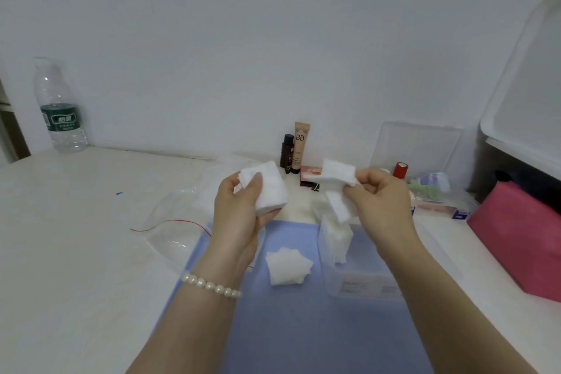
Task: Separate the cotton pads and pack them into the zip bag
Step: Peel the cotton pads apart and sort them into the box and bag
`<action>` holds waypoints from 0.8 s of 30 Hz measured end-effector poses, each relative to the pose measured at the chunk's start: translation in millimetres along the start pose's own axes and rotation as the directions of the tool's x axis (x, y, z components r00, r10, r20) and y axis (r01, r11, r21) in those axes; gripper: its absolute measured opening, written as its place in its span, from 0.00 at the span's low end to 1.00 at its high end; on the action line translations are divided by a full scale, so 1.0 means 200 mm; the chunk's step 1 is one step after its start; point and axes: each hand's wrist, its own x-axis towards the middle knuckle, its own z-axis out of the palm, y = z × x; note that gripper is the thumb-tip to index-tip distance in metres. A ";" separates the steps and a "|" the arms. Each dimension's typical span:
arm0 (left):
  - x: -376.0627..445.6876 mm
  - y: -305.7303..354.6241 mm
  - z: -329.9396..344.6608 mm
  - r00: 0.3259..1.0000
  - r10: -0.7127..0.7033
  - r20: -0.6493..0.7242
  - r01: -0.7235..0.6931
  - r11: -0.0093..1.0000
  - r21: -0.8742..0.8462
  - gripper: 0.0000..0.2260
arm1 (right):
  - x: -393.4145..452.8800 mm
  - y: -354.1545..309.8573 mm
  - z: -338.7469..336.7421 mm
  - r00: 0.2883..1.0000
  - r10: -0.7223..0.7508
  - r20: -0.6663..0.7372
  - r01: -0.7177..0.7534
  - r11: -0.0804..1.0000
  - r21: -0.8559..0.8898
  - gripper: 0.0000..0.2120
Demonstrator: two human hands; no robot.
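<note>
My left hand (239,209) grips a thick stack of white cotton pads (271,188), thumb across its near face. My right hand (379,194) pinches a thin cotton pad (337,174) lifted apart from the stack, with another pad (338,206) hanging below the fingers. A small fanned pile of separated pads (288,266) lies on the blue mat (303,328). A clear box of pads (337,240) stands under my right hand. The clear zip bag (179,215) with a red seal line lies open on the table to the left.
A water bottle (59,109) stands at the back left. Cosmetic tubes (296,149) stand by the wall, with a clear organiser box (419,152) and a red tube (400,170) to their right. A pink item (522,240) and a white bin (528,85) stand at the right.
</note>
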 end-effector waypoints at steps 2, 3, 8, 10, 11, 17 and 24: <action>-0.03 -0.03 0.03 0.997 -0.054 0.051 0.054 0.998 -0.007 0.14 | -0.03 0.03 0.01 0.987 -0.076 -0.141 0.082 0.996 0.036 0.11; -0.05 -0.04 0.05 0.991 -0.095 0.093 0.096 0.995 -0.010 0.12 | -0.05 0.04 0.02 0.969 -0.147 -0.196 0.151 0.988 0.006 0.11; -0.12 -0.13 0.12 0.968 -0.151 0.199 0.153 0.988 0.005 0.08 | -0.09 0.14 0.09 0.793 -0.540 -0.280 0.466 0.835 -0.291 0.05; -0.13 -0.15 0.13 0.971 -0.137 0.198 0.136 0.991 0.016 0.09 | -0.09 0.16 0.11 0.778 -0.575 -0.253 0.488 0.807 -0.333 0.05; -0.14 -0.16 0.13 0.970 -0.134 0.201 0.132 0.991 0.021 0.09 | -0.09 0.17 0.11 0.769 -0.591 -0.242 0.501 0.793 -0.346 0.05; -0.13 -0.14 0.12 0.955 -0.148 0.258 0.177 0.980 -0.092 0.15 | -0.09 0.20 0.13 0.618 -0.777 -0.119 0.631 0.580 -0.515 0.07; -0.12 -0.14 0.12 0.941 -0.145 0.306 0.212 0.957 -0.197 0.10 | -0.09 0.21 0.11 0.532 -0.847 0.014 0.622 0.379 -0.685 0.10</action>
